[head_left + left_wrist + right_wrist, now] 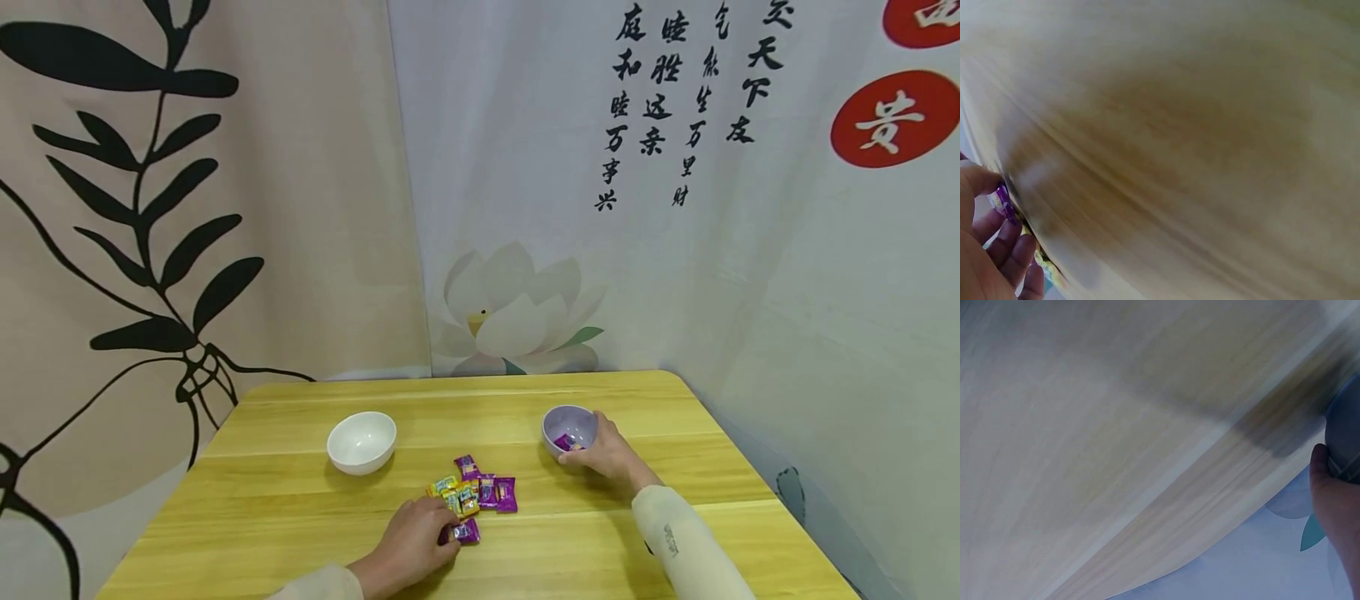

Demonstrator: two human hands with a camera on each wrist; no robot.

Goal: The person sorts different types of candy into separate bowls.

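In the head view my left hand [416,533] is at the near edge of a small pile of wrapped candies. Its thumb and fingers pinch a purple-wrapped candy [467,532]; the left wrist view shows that purple candy [1004,203] between the thumb and fingertips. Just beyond lie yellow-wrapped candies [468,498] and more purple-wrapped candies [506,494]. On the right, my right hand [611,458] grips a small lavender bowl [567,415] by its side, thumb at the near rim. Inside that bowl is a purple-wrapped candy [564,442]. The right wrist view catches only part of the bowl [1344,425].
A white bowl [362,442] stands on the left of the wooden table [300,517], beyond the left hand. Behind the table's far edge hangs a cloth backdrop [510,167] printed with a plant, a lotus and writing.
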